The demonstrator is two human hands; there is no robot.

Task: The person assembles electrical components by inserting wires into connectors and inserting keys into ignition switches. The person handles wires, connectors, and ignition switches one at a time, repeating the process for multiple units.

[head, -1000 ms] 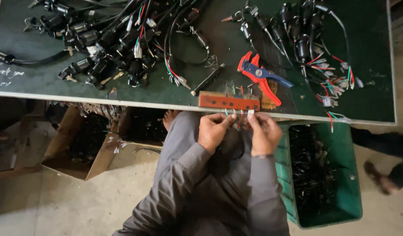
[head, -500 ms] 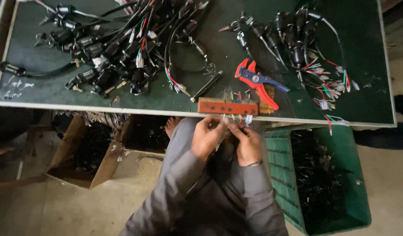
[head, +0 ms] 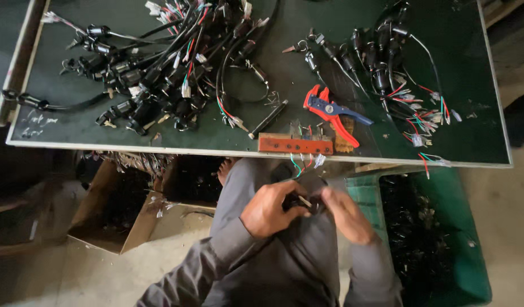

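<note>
A dark green surface (head: 262, 122) with a pale edge runs across the upper part of the view, lit evenly and dimly. Below it lies a dusty, pale concrete floor (head: 74, 278). On the floor to the left stands an open brown cardboard box (head: 111, 222), partly tucked under the surface. To the right stands a green plastic crate (head: 472, 267), its inside dark.

wire stripper (head: 334, 111) on table (head: 74, 131), crate (head: 443, 239) right
</note>
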